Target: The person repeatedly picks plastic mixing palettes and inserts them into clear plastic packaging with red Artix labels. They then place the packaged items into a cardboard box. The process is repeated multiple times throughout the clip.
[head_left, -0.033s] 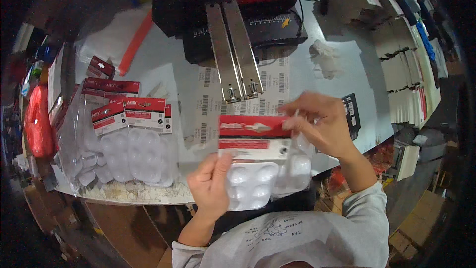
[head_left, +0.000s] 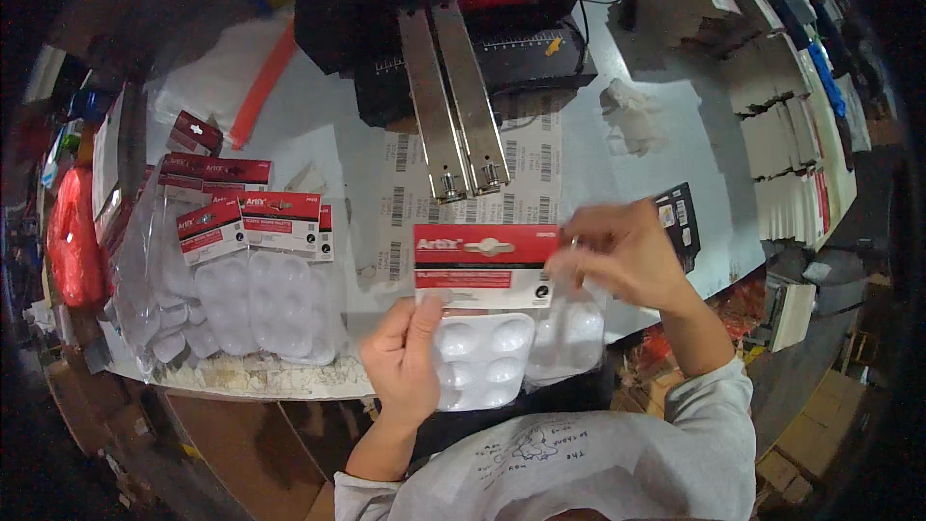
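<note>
My left hand is closed on a white plastic paint palette with round wells, its thumb at the lower left of the red-and-white header card. The card has a hanging hole and sits above the wells, facing up. By the card's right end is my right hand, its bent fingers blurred; whether they grip anything is unclear. Below it lies a second white palette, apparently in clear film and partly covered. To the left, several packed palettes with similar cards lie overlapping on the table.
A black machine with two metal arms reaches over a sheet of barcode labels. Stacked cards line the right side. A crumpled clear wrapper, a black label-covered item and a red bundle lie around.
The held palette and its card have shifted slightly left with my left hand, and the card's print is sharper. My right fingers have drawn off the card's face toward its right edge.
</note>
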The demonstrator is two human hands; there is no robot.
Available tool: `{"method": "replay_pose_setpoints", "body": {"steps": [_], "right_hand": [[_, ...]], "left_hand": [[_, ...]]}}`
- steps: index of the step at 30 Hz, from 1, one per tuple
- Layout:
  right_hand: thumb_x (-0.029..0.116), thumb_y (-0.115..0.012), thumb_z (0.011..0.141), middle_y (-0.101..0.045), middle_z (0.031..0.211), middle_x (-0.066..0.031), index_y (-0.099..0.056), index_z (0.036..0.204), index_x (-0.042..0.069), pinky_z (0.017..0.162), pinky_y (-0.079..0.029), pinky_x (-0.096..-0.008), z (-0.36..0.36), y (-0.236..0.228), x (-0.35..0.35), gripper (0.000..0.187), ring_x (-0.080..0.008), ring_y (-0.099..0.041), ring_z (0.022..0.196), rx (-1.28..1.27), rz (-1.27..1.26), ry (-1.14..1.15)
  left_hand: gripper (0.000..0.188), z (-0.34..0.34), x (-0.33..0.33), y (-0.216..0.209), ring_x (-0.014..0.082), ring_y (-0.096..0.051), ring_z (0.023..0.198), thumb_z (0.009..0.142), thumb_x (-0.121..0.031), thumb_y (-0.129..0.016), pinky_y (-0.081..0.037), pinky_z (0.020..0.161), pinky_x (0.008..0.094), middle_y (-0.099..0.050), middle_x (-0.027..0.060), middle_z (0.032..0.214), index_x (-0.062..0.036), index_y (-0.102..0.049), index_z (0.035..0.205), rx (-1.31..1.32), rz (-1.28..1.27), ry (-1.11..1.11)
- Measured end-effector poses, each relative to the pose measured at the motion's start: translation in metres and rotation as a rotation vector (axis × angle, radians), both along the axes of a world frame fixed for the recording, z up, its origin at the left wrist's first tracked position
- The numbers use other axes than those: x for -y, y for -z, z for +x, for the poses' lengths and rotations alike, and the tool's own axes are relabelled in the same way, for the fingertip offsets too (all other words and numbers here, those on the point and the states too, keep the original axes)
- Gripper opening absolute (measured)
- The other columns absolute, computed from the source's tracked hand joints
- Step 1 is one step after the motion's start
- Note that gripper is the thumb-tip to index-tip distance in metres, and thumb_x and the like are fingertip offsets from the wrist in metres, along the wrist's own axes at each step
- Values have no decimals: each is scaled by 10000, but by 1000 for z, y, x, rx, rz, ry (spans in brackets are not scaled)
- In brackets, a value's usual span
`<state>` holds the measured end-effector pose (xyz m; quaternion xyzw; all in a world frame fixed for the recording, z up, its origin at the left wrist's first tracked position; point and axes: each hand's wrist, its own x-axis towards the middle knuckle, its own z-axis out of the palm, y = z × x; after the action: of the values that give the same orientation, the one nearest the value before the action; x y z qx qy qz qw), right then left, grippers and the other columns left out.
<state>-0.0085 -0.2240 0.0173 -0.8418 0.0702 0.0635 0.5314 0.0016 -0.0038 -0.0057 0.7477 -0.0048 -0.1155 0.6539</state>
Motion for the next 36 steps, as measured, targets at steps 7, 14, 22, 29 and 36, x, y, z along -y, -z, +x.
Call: {"method": "replay_pose_setpoints", "body": {"steps": [7,14,22,29,36], "right_hand": [[157,-591,842,-633,680,-81,-633,808,-49,484,-473,-226,-18,9,1,213,-140,-636,603,-512,532,-30],[125,-561,867,-618,735,-98,-595,836,-41,506,-481,-242,20,32,-10,172,-141,-600,562,-394,712,225],[112,-550,873,-607,729,-70,-584,866,-28,530,-480,-248,30,52,-5,144,-140,-604,576,-297,648,238],[185,-678,736,-481,1194,-238,-438,1165,-68,921,-354,-442,-21,26,34,552,-362,-427,1158,260,-731,441],[470,-757,573,-176,1436,-238,-127,1372,-67,1032,-119,-489,-87,86,32,1151,-353,-111,1352,-213,-955,501]], "left_hand": [[260,-3,-3,14,59,-378,638,920,-175,-509,-343,584,203,-489,-9,655,36,-553,773,-68,-43,-27],[265,37,16,27,94,-439,700,944,-205,-427,-390,671,244,-544,51,742,24,-511,840,-39,214,-7],[251,49,24,60,103,-462,699,946,-179,-408,-403,662,252,-559,88,732,26,-518,853,78,106,-56],[251,70,-43,30,253,-535,954,924,-156,-436,-404,852,333,-567,155,1006,28,-527,1070,180,555,-185],[341,29,-24,0,340,-455,1031,744,-258,-663,-376,850,442,-460,153,1159,-13,-582,966,687,972,71]]}}
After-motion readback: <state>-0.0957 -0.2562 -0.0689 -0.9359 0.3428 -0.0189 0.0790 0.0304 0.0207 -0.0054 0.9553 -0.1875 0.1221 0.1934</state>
